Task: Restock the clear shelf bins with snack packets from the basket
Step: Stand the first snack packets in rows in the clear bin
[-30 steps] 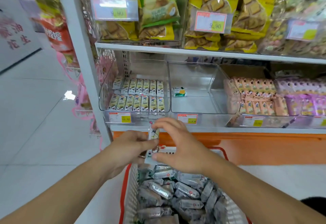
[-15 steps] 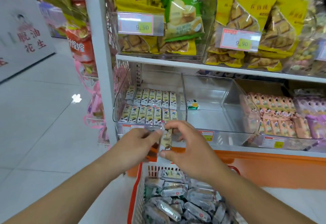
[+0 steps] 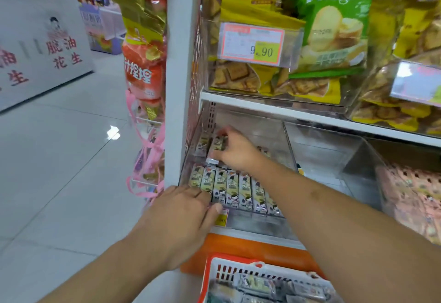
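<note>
Packet point(image 3: 217, 146) now inside the left bin point(image 3: 274, 221), pinched in the right hand point(image 3: 235, 152) and hovering over the back row, toward the shelf's back-left corner. Half a second ago was still out front above the basket, passed between both hands, so that's the carry done and only the set-down left. Front row point(image 3: 235, 189) already lined up neat along the bin's front edge, so probably going for the gap in the back row. Left hand point(image 3: 176, 225) moved off the packet too, now resting spread on the bin's front-left corner, fingertips touching the first couple of packets, holding nothing. Looks like bracing or keeping that row straight, hard to say which. Basket point(image 3: 229, 276) down below the shelf edge, still loaded with packets, so plenty more trips to go. Next bin point(image 3: 334, 157) to the right nearly bare, just one small packet by the divider. Far from finished overall.
</note>
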Demonstrator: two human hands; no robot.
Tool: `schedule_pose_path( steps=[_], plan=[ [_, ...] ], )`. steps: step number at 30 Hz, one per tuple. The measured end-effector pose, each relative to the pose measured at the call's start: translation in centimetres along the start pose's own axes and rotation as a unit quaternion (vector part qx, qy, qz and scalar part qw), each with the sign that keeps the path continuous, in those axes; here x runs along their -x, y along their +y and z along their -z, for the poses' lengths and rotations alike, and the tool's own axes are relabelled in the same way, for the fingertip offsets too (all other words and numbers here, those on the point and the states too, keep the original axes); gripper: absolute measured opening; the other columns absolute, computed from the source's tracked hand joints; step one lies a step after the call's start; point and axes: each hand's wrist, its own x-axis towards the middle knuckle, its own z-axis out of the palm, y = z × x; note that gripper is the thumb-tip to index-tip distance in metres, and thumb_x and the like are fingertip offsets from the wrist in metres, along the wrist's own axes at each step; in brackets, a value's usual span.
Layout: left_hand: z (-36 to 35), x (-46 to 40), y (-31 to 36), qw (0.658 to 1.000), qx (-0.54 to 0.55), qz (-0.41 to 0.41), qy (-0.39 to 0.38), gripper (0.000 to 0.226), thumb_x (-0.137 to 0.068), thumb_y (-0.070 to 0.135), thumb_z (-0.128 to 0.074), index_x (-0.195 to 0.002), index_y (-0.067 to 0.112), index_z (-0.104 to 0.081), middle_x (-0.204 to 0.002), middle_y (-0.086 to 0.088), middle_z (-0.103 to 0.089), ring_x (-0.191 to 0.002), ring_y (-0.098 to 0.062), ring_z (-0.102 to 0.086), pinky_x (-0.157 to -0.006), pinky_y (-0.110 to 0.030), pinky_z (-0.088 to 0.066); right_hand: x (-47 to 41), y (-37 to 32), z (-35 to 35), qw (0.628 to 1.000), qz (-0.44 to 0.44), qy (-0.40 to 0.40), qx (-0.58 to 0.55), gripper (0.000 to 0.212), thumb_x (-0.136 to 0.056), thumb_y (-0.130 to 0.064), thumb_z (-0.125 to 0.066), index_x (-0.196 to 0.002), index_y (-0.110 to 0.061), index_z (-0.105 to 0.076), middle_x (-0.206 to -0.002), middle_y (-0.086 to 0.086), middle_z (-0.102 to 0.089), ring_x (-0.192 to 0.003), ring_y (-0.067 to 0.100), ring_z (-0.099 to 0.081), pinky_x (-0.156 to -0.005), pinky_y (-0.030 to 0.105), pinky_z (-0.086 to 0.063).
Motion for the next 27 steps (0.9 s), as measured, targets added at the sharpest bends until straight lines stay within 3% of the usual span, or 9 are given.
schedule_pose_path(
  steps=[3, 7, 10, 12, 16, 18, 21, 24, 27],
  plan=[
    [0.1, -0.1, -0.1, 1.000, 0.013, 0.009, -0.004, 0.066, -0.099, 0.063, 0.001, -0.108, 0.033, -0.057, -0.104, 0.011, -0.060, -0.102, -0.013, -0.054, -0.101, -0.036, -0.044, -2.6, 0.4, -1.3, 1.000, -0.005, -0.014, 0.013, 0.069, -0.088, -0.033, -0.083, -0.145, -0.019, -0.046, -0.135, 0.004, -0.058, -0.105, 0.023, -0.064, -0.072, 0.032, -0.055],
    [0.4, 0.1, 0.2, 0.999, 0.026, 0.017, -0.010, 0.067, -0.099, 0.063, 0.003, -0.112, 0.034, -0.056, -0.108, 0.012, -0.059, -0.106, -0.012, -0.052, -0.104, -0.034, -0.041, -3.5, 1.4, -1.8, 0.999, -0.016, -0.028, -0.012, 0.068, -0.091, -0.037, -0.080, -0.148, -0.023, -0.045, -0.136, 0.004, -0.056, -0.105, 0.024, -0.065, -0.070, 0.032, -0.050],
    [0.7, 0.2, 0.5, 0.999, 0.033, 0.017, -0.010, 0.065, -0.100, 0.061, -0.001, -0.115, 0.033, -0.057, -0.112, 0.011, -0.060, -0.108, -0.011, -0.052, -0.106, -0.033, -0.040, -2.8, 1.5, -1.5, 1.000, 0.003, -0.021, 0.013, 0.067, -0.095, -0.041, -0.075, -0.151, -0.019, -0.046, -0.144, 0.005, -0.051, -0.119, 0.024, -0.059, -0.093, 0.035, -0.053],
    [0.7, 0.2, 0.6, 1.000, 0.024, 0.016, -0.010, 0.065, -0.101, 0.061, -0.003, -0.116, 0.031, -0.059, -0.113, 0.010, -0.062, -0.109, -0.013, -0.054, -0.105, -0.033, -0.040, -1.6, 1.3, -1.1, 1.000, 0.013, -0.006, 0.018, 0.067, -0.096, -0.042, -0.073, -0.152, -0.017, -0.047, -0.151, 0.006, -0.048, -0.132, 0.023, -0.053, -0.109, 0.032, -0.045],
    [0.5, 0.3, 0.5, 1.000, -0.001, 0.008, -0.019, 0.077, -0.095, 0.064, 0.002, -0.117, 0.026, -0.061, -0.111, 0.003, -0.063, -0.109, -0.019, -0.057, -0.103, -0.038, -0.044, 2.9, 0.8, 0.0, 0.999, 0.020, 0.025, -0.017, 0.060, -0.099, -0.038, -0.069, -0.152, -0.020, -0.049, -0.155, 0.001, -0.046, -0.139, 0.019, -0.048, -0.118, 0.037, -0.040],
    [0.4, 0.6, 0.5, 1.000, -0.006, 0.001, -0.018, 0.077, -0.096, 0.064, -0.003, -0.119, 0.020, -0.063, -0.113, -0.004, -0.065, -0.110, -0.025, -0.059, -0.103, -0.042, -0.046, 6.2, 1.0, 0.7, 0.997, 0.040, 0.057, -0.037, 0.039, -0.099, -0.031, -0.068, -0.136, -0.023, -0.059, -0.137, -0.003, -0.053, -0.122, 0.013, -0.056, -0.110, 0.040, -0.049],
    [0.0, 1.4, 1.1, 1.000, -0.012, -0.006, -0.013, 0.066, -0.101, 0.059, -0.019, -0.136, 0.015, -0.055, -0.129, -0.010, -0.062, -0.120, -0.031, -0.057, -0.106, -0.044, -0.045, 12.8, 1.0, 1.9, 0.990, 0.050, 0.088, -0.100, 0.012, -0.098, -0.014, -0.068, -0.108, -0.018, -0.064, -0.101, -0.002, -0.055, -0.080, 0.013, -0.054, -0.082, 0.036, -0.054],
    [-0.5, 2.5, 3.0, 1.000, -0.003, -0.022, 0.009, 0.054, -0.105, 0.049, -0.039, -0.144, 0.012, -0.050, -0.145, -0.012, -0.052, -0.134, -0.032, -0.048, -0.115, -0.044, -0.040, 19.4, 2.6, 2.1, 0.991, 0.041, 0.030, -0.128, 0.006, -0.098, -0.009, -0.064, -0.100, -0.015, -0.063, -0.092, 0.013, -0.060, -0.075, 0.024, -0.053, -0.069, 0.033, -0.049],
    [-1.9, 3.6, 5.8, 0.999, -0.004, -0.047, 0.024, 0.049, -0.103, 0.044, -0.045, -0.139, 0.013, -0.055, -0.142, -0.009, -0.050, -0.132, -0.030, -0.048, -0.110, -0.045, -0.044, 24.5, 7.4, 0.1, 0.994, -0.025, -0.067, -0.086, 0.011, -0.098, -0.007, -0.065, -0.095, -0.018, -0.065, -0.087, 0.008, -0.063, -0.074, 0.010, -0.056, -0.069, 0.030, -0.050]
  ],
)
